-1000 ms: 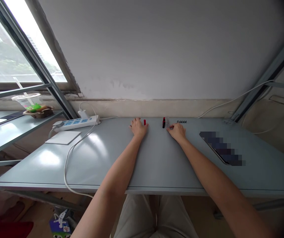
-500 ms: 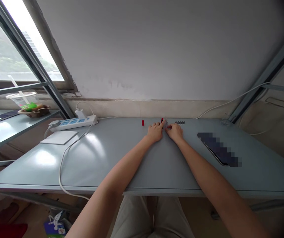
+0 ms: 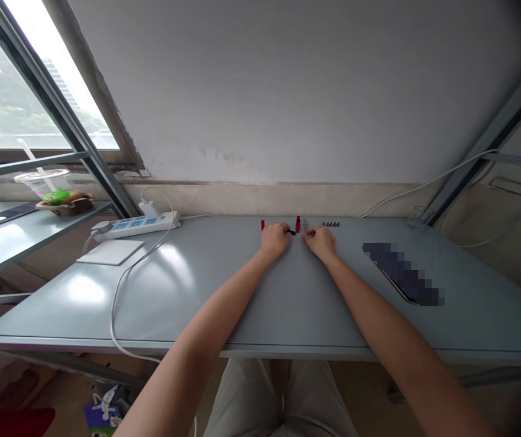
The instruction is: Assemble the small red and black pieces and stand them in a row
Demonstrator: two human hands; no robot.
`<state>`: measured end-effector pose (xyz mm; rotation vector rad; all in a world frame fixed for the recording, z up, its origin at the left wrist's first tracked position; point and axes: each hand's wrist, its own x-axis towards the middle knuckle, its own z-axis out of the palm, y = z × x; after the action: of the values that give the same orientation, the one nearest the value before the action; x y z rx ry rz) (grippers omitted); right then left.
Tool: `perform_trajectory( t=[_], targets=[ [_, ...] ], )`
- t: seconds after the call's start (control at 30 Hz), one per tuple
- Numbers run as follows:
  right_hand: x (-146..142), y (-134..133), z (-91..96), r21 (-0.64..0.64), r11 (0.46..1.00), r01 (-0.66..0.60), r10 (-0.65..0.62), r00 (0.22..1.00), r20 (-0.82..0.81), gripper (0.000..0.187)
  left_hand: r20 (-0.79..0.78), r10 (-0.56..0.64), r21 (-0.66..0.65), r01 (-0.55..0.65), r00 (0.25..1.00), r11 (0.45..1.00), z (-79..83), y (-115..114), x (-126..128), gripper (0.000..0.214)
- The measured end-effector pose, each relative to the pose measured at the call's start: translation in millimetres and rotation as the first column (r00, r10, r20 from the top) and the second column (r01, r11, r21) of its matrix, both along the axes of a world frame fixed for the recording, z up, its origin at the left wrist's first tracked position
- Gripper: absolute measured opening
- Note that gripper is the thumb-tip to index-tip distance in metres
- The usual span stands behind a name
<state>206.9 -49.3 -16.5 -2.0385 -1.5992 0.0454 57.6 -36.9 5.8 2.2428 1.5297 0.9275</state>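
Observation:
My left hand [image 3: 275, 240] is closed, and a small dark stick-like piece [image 3: 291, 231] juts from its fingertips. Partly covered by that hand's far edge is a small red cylinder [image 3: 262, 224]. A second red cylinder with a dark band [image 3: 298, 223] stands upright on the desk between my hands. Beside it, a small clear plastic piece [image 3: 305, 223] rises at the fingertips of my right hand [image 3: 321, 242]. The right fingers are pinched at its base; their exact grip is too small to see. Just beyond that hand lies a row of several small dark pieces [image 3: 331, 224].
A blurred-out phone [image 3: 401, 273] lies to the right on the grey desk [image 3: 282, 315]. At left are a power strip [image 3: 137, 223], a white flat square [image 3: 111, 252] and a loose white cable [image 3: 117, 291]. A plastic cup [image 3: 48, 185] sits on the side shelf.
My left hand has drawn left from the banded red cylinder, which now shows fully, and a dark piece sticks out of its fingers. My right hand has barely moved.

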Motion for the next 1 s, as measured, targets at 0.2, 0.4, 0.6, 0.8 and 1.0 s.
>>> perform_trajectory(
  t=[0.2,0.4,0.6,0.8,1.0],
  targets=[
    [-0.1,-1.1,1.1,0.007,1.0,0.001,-0.001,1.0,-0.017,0.023,0.292,0.073,-0.164,-0.025,0.954,0.986,-9.3,-6.3,-14.3,0.012],
    [-1.6,-1.7,2.2,0.0,1.0,0.007,-0.007,0.999,-0.032,0.023,0.379,0.104,-0.188,-0.033,0.92,0.982,-12.9,-12.4,-19.6,0.011],
    [-3.1,-4.4,6.0,-0.014,1.0,0.017,-0.017,1.0,-0.019,0.02,0.4,0.077,-0.181,-0.004,0.913,0.984,-11.7,-13.2,-19.2,0.012],
    [-3.7,-12.6,13.5,-0.034,0.999,-0.004,0.008,0.992,0.13,0.018,0.415,0.088,-0.183,-0.012,0.906,0.983,-5.8,-19.7,-19.1,0.013],
    [-4.9,-16.4,15.8,-0.044,0.998,-0.045,0.055,0.969,0.241,0.017,0.438,0.086,-0.178,-0.007,0.895,0.984,-2.5,-22.0,-18.1,0.014]
  ],
)
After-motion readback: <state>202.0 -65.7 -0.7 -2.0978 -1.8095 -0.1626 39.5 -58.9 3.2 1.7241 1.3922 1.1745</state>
